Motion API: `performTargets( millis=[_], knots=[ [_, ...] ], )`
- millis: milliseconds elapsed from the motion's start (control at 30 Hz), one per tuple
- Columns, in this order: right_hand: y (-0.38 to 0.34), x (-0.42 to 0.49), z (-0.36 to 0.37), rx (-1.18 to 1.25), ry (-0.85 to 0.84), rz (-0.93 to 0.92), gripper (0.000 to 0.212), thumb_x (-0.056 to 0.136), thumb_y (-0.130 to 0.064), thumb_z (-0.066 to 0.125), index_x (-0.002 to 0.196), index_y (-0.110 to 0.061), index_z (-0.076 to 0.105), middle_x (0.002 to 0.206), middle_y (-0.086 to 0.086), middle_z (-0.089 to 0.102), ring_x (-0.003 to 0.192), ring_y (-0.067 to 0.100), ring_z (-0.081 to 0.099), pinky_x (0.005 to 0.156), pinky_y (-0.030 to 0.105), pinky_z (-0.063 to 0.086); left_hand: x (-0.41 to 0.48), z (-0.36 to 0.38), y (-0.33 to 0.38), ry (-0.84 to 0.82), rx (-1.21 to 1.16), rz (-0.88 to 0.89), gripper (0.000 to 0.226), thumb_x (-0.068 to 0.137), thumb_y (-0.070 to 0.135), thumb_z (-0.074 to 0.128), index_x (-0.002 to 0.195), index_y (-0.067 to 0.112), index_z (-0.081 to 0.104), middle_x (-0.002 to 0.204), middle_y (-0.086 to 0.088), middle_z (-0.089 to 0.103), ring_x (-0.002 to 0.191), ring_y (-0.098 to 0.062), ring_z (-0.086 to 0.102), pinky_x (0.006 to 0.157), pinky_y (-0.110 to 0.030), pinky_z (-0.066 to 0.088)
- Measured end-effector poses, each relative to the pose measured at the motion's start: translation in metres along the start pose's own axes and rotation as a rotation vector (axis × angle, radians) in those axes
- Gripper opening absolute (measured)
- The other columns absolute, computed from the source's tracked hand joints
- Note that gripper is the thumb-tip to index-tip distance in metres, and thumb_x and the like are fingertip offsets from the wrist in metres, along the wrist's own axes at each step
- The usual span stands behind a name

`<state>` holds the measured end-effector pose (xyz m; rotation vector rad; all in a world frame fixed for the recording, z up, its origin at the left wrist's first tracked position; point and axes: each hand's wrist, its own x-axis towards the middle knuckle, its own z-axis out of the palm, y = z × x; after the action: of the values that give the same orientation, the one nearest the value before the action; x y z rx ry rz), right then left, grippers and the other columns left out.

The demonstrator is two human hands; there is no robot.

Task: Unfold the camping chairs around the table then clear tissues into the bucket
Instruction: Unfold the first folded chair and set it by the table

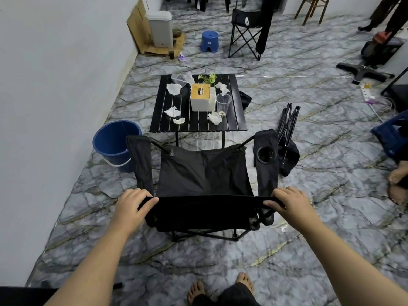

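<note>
An unfolded black camping chair [204,173] stands in front of me, facing the black slatted table [234,124]. My left hand [134,204] grips the left end of its backrest top edge, and my right hand [289,203] grips the right end. Several crumpled white tissues [172,111] lie scattered on the table. A blue bucket [116,143] sits on the floor left of the chair. A folded camping chair [287,138] lies on the floor to the right. Another unfolded chair [247,32] stands beyond the table.
On the table stand a white tissue box with a wooden lid [202,97], clear plastic cups [223,104] and a small green plant [207,78]. A white wall [55,96] runs along the left. A blue stool [209,40], a power strip [367,94] and another person's feet [397,186] are around.
</note>
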<state>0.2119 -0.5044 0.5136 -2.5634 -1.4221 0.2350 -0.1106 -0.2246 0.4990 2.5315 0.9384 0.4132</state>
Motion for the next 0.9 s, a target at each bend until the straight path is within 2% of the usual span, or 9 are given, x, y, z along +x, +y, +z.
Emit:
performTargets(
  millis=[100, 200, 267, 333, 400, 467, 633, 800, 900],
  knots=[
    [-0.002, 0.003, -0.011, 0.066, -0.101, 0.007, 0.038, 0.081, -0.063, 0.048, 0.067, -0.028, 0.04, 0.063, -0.017, 0.039, 0.081, 0.013, 0.039, 0.072, 0.031, 0.028, 0.0, -0.003, -0.001, -0.028, -0.078, -0.022, 0.075, 0.079, 0.08, 0.021, 0.071, 0.016, 0.06, 0.067, 0.004, 0.058, 0.071, -0.019, 0.052, 0.063, -0.029, 0.037],
    [0.0, 0.003, -0.013, 0.109, -0.12, 0.024, 0.032, 0.087, -0.045, 0.057, 0.066, -0.03, 0.039, 0.063, -0.017, 0.037, 0.08, 0.015, 0.039, 0.07, 0.03, 0.026, -0.001, -0.007, 0.0, -0.035, -0.134, -0.067, 0.076, 0.073, 0.084, 0.024, 0.067, 0.017, 0.059, 0.064, 0.007, 0.055, 0.071, -0.012, 0.05, 0.062, -0.022, 0.037],
    [-0.002, 0.003, -0.014, 0.115, -0.108, 0.046, 0.045, 0.082, -0.064, 0.047, 0.069, -0.022, 0.048, 0.063, -0.015, 0.039, 0.078, 0.016, 0.041, 0.067, 0.031, 0.027, 0.0, -0.008, 0.002, -0.033, -0.153, -0.087, 0.067, 0.072, 0.081, 0.037, 0.066, 0.018, 0.059, 0.064, 0.008, 0.056, 0.074, -0.009, 0.05, 0.062, -0.023, 0.038],
    [-0.005, 0.005, -0.016, 0.122, -0.092, 0.083, 0.08, 0.066, -0.087, 0.028, 0.072, -0.011, 0.053, 0.063, -0.012, 0.043, 0.074, 0.017, 0.044, 0.062, 0.031, 0.031, 0.003, -0.007, 0.006, -0.028, -0.156, -0.121, 0.046, 0.074, 0.063, 0.061, 0.067, 0.017, 0.06, 0.067, 0.007, 0.058, 0.075, -0.012, 0.051, 0.062, -0.026, 0.037],
    [-0.01, 0.006, -0.016, 0.107, -0.061, 0.106, 0.091, 0.057, -0.092, 0.018, 0.072, -0.009, 0.052, 0.063, -0.009, 0.044, 0.074, 0.017, 0.045, 0.058, 0.026, 0.032, 0.007, -0.004, 0.01, -0.006, -0.138, -0.16, 0.033, 0.072, 0.045, 0.073, 0.068, 0.015, 0.059, 0.069, 0.005, 0.059, 0.076, -0.013, 0.049, 0.062, -0.022, 0.036],
    [-0.015, 0.007, -0.015, 0.114, -0.033, 0.138, 0.099, 0.049, -0.098, 0.013, 0.071, -0.009, 0.052, 0.063, -0.005, 0.045, 0.072, 0.017, 0.045, 0.054, 0.022, 0.029, 0.009, -0.002, 0.014, 0.033, -0.109, -0.177, 0.037, 0.07, 0.04, 0.076, 0.063, 0.011, 0.054, 0.064, 0.0, 0.055, 0.073, -0.016, 0.047, 0.06, -0.02, 0.035],
    [-0.015, 0.01, -0.012, 0.177, -0.016, 0.231, 0.09, 0.053, -0.085, 0.033, 0.074, -0.002, 0.058, 0.065, 0.011, 0.056, 0.07, 0.02, 0.049, 0.056, 0.032, 0.039, 0.008, 0.001, 0.013, 0.103, -0.075, -0.2, 0.045, 0.068, 0.033, 0.08, 0.054, 0.011, 0.044, 0.056, -0.004, 0.048, 0.064, -0.023, 0.045, 0.054, -0.022, 0.031],
    [-0.013, 0.007, -0.012, 0.173, -0.025, 0.252, 0.068, 0.067, -0.067, 0.062, 0.067, 0.0, 0.052, 0.06, 0.007, 0.049, 0.066, 0.021, 0.047, 0.053, 0.03, 0.034, 0.003, -0.001, 0.01, 0.067, -0.114, -0.202, 0.052, 0.066, 0.032, 0.081, 0.052, 0.021, 0.033, 0.053, 0.001, 0.04, 0.06, -0.021, 0.041, 0.054, -0.025, 0.027],
    [-0.013, 0.002, -0.012, 0.186, -0.026, 0.27, 0.082, 0.059, -0.084, 0.047, 0.065, -0.002, 0.048, 0.06, 0.005, 0.045, 0.065, 0.02, 0.044, 0.053, 0.032, 0.035, -0.003, -0.001, 0.009, 0.054, -0.134, -0.219, 0.05, 0.066, 0.03, 0.081, 0.051, 0.017, 0.035, 0.053, -0.001, 0.041, 0.061, -0.022, 0.043, 0.056, -0.025, 0.028]
  ],
)
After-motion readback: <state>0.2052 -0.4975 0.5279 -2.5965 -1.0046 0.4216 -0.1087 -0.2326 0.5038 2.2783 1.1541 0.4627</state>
